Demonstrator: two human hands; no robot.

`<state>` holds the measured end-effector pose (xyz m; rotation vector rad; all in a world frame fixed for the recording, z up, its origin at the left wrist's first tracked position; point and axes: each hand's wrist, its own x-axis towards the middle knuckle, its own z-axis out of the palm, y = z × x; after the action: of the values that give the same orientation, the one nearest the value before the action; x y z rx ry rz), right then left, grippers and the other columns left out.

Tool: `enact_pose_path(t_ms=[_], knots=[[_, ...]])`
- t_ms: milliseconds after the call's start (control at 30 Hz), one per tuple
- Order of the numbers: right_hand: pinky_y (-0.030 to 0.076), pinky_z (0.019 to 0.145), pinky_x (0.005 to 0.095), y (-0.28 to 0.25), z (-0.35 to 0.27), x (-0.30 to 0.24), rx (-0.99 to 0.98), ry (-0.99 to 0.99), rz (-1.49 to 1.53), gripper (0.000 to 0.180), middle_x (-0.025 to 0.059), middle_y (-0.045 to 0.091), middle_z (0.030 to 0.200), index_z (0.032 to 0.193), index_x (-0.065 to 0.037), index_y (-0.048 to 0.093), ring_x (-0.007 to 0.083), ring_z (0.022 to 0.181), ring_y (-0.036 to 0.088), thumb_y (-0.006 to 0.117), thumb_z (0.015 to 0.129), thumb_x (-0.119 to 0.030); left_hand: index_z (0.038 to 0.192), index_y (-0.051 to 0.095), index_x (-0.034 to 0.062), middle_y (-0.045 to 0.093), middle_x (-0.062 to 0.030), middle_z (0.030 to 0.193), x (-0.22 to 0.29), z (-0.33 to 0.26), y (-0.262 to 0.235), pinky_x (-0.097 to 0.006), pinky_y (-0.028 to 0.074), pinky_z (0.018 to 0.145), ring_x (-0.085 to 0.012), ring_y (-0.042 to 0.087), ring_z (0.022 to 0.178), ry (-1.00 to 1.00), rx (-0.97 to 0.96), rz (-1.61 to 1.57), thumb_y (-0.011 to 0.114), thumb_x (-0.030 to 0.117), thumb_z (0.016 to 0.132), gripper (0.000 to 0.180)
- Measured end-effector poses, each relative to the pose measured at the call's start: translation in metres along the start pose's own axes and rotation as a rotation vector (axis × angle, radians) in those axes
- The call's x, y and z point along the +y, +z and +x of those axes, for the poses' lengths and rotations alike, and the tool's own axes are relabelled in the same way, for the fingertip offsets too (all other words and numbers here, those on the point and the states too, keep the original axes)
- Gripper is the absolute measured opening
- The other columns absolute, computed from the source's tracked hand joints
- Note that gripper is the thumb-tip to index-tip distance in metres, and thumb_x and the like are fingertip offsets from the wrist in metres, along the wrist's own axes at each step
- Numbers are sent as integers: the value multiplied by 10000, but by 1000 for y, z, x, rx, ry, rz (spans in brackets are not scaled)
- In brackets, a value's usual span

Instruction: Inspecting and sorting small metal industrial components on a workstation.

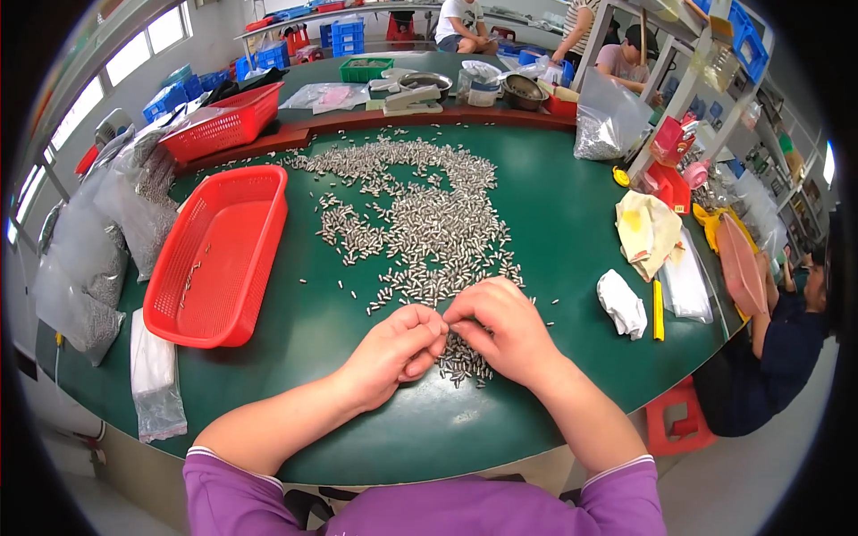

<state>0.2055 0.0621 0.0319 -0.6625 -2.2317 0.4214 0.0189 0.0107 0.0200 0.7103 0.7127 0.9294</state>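
Observation:
A broad spread of small silvery metal pins (447, 219) covers the middle of the green table (384, 447). At its near end my left hand (398, 353) and my right hand (505, 326) meet, fingertips pinched together. Whatever sits between the fingertips is too small to make out. The left fingers are curled in and the right thumb and forefinger are pressed together. More pins lie under and just in front of the right hand. Left of the spread stands a red plastic basket (228, 259) with a few small pieces along its bottom.
Clear bags of metal pieces (80, 259) line the left edge; another bag (608, 125) stands at the back right. A white cloth (621, 304), a yellow cutter-like tool (659, 311) and a stained cloth (645, 228) lie right. A person (769, 348) sits at far right.

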Motion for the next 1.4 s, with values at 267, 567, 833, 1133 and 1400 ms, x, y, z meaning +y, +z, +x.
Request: enact_pose_path(t_ms=[267,567,833,1133,1400], knots=[[496,723,303,-3,-4,-5,42,91,108,234,28,663,877,912,-80,630,186,828,610,753,717,-40,996,494,98,522,16,783,-4,0,-3,-193,223,425,-25,362,510,-9,-32,-3,522,186,962,99],[498,714,333,-1,-5,-2,92,10,109,257,20,663,879,984,-111,651,210,819,623,732,744,-70,990,483,78,513,14,779,-2,0,0,-186,231,425,-25,366,516,-52,-37,16,512,193,969,120],[504,740,318,-6,-2,-3,108,-22,24,278,27,682,917,1008,-92,680,209,838,625,668,759,31,1016,517,69,512,-16,770,-5,1,-3,-189,248,422,-46,347,495,-80,-84,-13,466,194,986,139],[475,793,366,-22,-5,18,196,340,-219,99,56,582,951,875,-101,660,258,947,571,662,781,-74,1058,550,50,502,-50,754,-6,0,-3,-234,277,445,-97,339,487,-57,-55,-8,393,195,1002,221],[474,772,372,-7,-11,18,-12,314,-286,105,55,551,893,772,-112,673,259,882,551,744,698,-134,1026,540,43,527,-36,807,-3,1,-6,-224,280,468,-96,374,541,-40,-51,-62,394,214,998,226]])
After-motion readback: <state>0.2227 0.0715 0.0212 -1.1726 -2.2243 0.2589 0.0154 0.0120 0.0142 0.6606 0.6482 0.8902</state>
